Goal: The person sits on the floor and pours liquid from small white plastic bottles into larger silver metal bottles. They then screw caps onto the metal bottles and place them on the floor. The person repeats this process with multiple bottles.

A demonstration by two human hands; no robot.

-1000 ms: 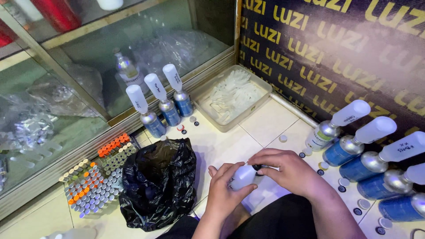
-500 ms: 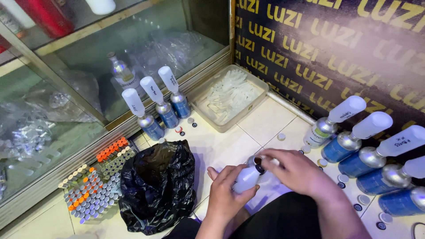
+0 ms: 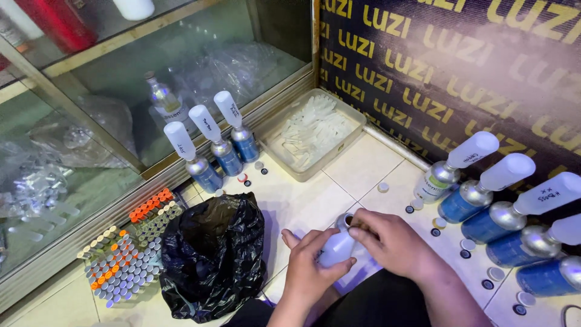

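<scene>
White plastic shows between both hands: a small white bottle [image 3: 336, 248] lies tilted over the tiled floor [image 3: 315, 200], its silver neck pointing up and away from the person. The left hand [image 3: 315, 266] is wrapped around the bottle's body from below, fingers closed on it, while the right hand [image 3: 393, 242] comes in from the right with its fingertips [image 3: 357, 225] pinched at the bottle's neck, touching the rim. Just left of the hands sits a crumpled black plastic bag [image 3: 212, 260], and beyond it, toward the glass cabinet [image 3: 91, 151], a tray of small vials with orange and grey caps [image 3: 127, 242] lies on the floor. Three blue bottles with white tops [image 3: 212, 145] lean in a row against the cabinet's bottom rail, with a few loose caps [image 3: 251, 172] scattered near their bases. A shallow clear tub of white plastic pieces [image 3: 315, 130] stands in the floor's far corner, where the cabinet meets the dark printed wall [image 3: 454, 66]. Along that wall, on the right edge of the floor, another row of bottles with white tops [image 3: 502, 194] leans back, mostly blue, the farthest one pale, with small round caps [image 3: 466, 245] dotted on the tiles in front of them.
</scene>
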